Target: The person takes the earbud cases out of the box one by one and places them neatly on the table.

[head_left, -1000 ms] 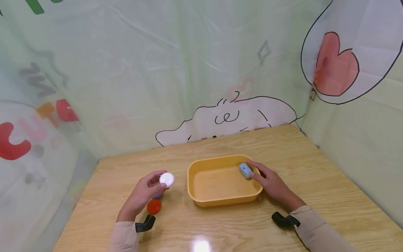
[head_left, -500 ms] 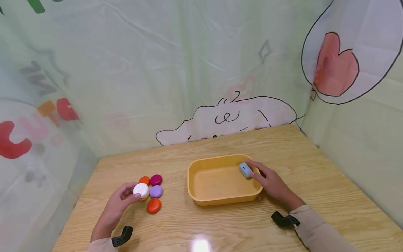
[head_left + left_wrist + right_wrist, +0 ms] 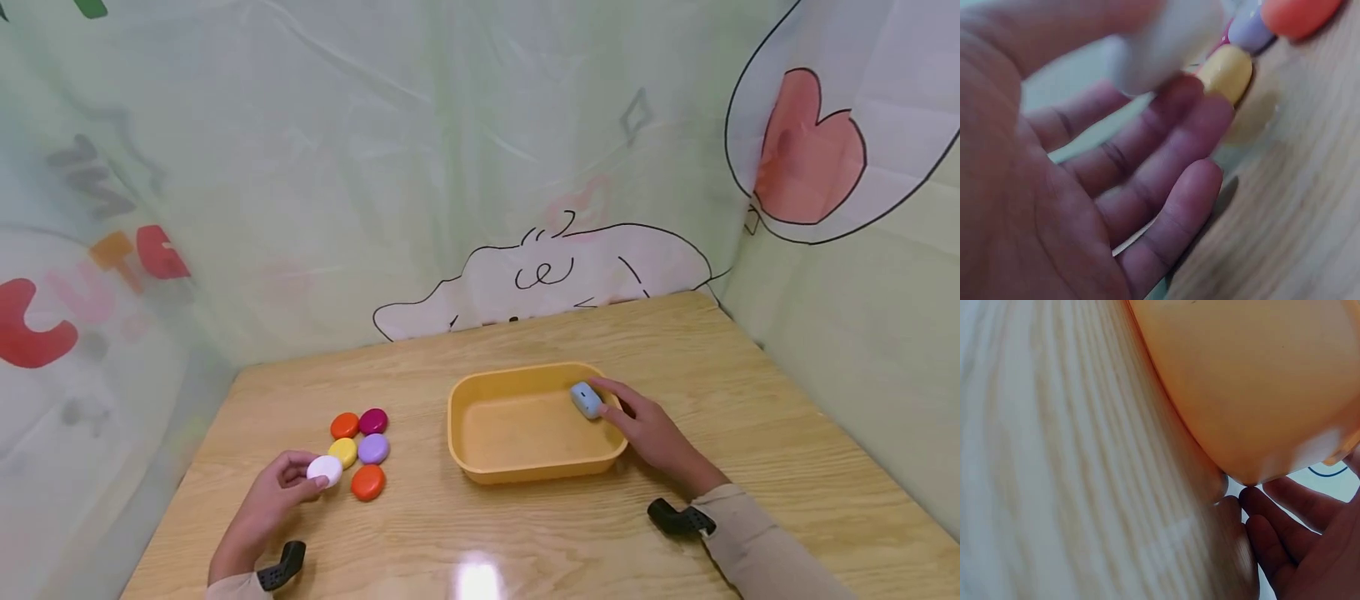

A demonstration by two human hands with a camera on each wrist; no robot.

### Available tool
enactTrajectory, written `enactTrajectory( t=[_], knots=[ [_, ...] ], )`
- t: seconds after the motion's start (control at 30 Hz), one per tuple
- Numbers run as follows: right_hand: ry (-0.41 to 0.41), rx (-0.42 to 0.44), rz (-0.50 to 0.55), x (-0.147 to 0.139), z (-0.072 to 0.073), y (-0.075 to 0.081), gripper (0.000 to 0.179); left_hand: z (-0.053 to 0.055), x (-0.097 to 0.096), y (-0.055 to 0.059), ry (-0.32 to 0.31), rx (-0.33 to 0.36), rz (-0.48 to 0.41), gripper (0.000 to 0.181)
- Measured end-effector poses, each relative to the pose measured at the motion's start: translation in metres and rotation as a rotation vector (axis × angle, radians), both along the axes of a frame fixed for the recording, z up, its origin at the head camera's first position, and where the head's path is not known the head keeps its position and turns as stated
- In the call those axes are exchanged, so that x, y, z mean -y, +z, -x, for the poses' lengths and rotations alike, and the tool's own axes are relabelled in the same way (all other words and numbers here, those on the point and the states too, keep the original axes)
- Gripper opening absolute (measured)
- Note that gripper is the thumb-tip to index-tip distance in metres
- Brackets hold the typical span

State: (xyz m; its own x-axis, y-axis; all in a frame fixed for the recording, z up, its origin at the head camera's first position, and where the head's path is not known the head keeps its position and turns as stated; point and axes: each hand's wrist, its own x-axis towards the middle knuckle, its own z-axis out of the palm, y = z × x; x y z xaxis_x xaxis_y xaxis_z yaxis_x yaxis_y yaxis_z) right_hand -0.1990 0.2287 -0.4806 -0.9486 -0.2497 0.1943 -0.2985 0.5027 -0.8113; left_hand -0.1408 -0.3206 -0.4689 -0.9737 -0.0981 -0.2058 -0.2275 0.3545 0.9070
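My left hand (image 3: 281, 487) pinches a white domed disc (image 3: 325, 472) between thumb and fingers, at the lower left of a yellow disc (image 3: 343, 452). In the left wrist view the white disc (image 3: 1166, 47) is blurred under the thumb, and the other fingers spread close over the table. My right hand (image 3: 652, 437) lies over the right rim of a yellow-orange tray (image 3: 517, 475). Its thumb and index finger pinch a small light-blue rounded case (image 3: 585, 401) inside the tray. In the right wrist view several fingers (image 3: 1285, 528) sit outside the tray wall (image 3: 1260, 394).
Beside the yellow disc lie an orange disc (image 3: 345, 426), a magenta disc (image 3: 373, 421), a lavender disc (image 3: 373, 449) and a red-orange disc (image 3: 368, 482). They stand on a wooden table (image 3: 420, 542), left of the tray. A printed curtain (image 3: 300, 208) hangs behind the table.
My left hand has carried the white disc left and towards me, from near the tray to beside the yellow disc, uncovering the group of discs. The right hand and the case have stayed in place.
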Motion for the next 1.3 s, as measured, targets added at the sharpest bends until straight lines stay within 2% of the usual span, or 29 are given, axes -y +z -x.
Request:
enactTrajectory(
  t=[0.27,0.5,0.83,0.93,1.0,1.17,1.3],
  knots=[
    [0.001,0.015,-0.006,0.000,0.001,0.001,0.051,0.000,0.004,-0.005,0.006,0.023,0.092,0.058],
    [-0.013,0.006,-0.006,-0.003,0.002,0.001,0.051,0.004,-0.001,-0.004,-0.069,0.013,0.223,0.061],
    [0.007,-0.022,-0.015,-0.001,0.000,0.001,0.050,0.000,-0.004,-0.001,-0.101,0.008,0.325,0.059],
    [0.002,-0.020,-0.015,-0.001,0.000,0.001,0.050,0.002,-0.003,-0.001,-0.096,0.004,0.312,0.060],
    [-0.002,-0.019,-0.014,-0.002,0.001,0.002,0.050,0.005,-0.003,-0.002,-0.070,0.007,0.278,0.059],
    [-0.004,-0.013,-0.009,-0.004,0.000,0.003,0.050,0.009,0.000,-0.001,0.012,-0.009,0.127,0.053],
    [0.009,-0.002,-0.007,-0.002,-0.001,0.001,0.050,0.006,-0.006,0.005,0.030,-0.050,0.020,0.049]
  ],
)
